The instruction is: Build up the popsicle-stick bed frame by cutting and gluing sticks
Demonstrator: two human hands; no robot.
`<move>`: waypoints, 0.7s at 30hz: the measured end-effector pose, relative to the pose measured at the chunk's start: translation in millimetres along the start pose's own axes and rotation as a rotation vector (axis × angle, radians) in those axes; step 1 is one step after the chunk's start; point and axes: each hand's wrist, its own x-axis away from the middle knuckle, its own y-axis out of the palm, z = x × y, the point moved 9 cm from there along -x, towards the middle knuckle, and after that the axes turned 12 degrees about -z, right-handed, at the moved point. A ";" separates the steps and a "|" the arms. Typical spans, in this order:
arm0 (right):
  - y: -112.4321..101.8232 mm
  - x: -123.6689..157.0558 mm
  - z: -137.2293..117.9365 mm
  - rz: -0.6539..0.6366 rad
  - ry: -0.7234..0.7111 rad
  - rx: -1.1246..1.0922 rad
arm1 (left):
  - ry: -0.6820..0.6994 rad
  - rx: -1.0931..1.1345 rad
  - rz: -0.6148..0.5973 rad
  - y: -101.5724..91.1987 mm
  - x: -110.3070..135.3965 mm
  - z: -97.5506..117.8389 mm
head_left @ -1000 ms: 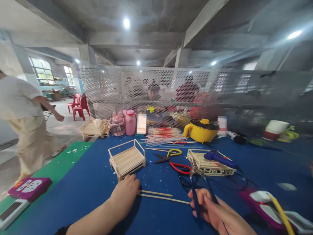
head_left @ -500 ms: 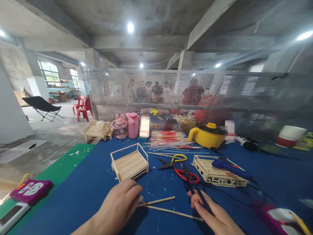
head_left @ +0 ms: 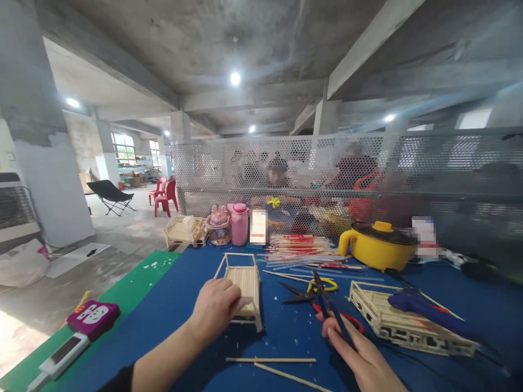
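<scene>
Two sticks loose | left grip pinching stick rack | right grip around pliers

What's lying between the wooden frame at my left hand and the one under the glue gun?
In the head view, scissors lie between them on the blue table; the pliers in your right hand partly cover them.

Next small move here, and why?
Probably steady the frame with the left hand before reaching for the sticks: that hand is already on the frame, the right hand is occupied with pliers, and two sticks lie loose nearer the person.
</scene>
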 end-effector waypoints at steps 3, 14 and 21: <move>-4.4 2.9 11.0 0.019 0.009 -0.007 | -0.074 0.028 -0.039 4.1 -18.3 21.6; -1.9 9.3 -0.3 -0.010 -0.026 0.134 | 0.011 0.593 0.235 4.8 12.5 -22.7; 0.2 6.1 0.1 -0.040 -0.024 0.191 | -0.084 0.917 0.132 21.9 5.9 -31.8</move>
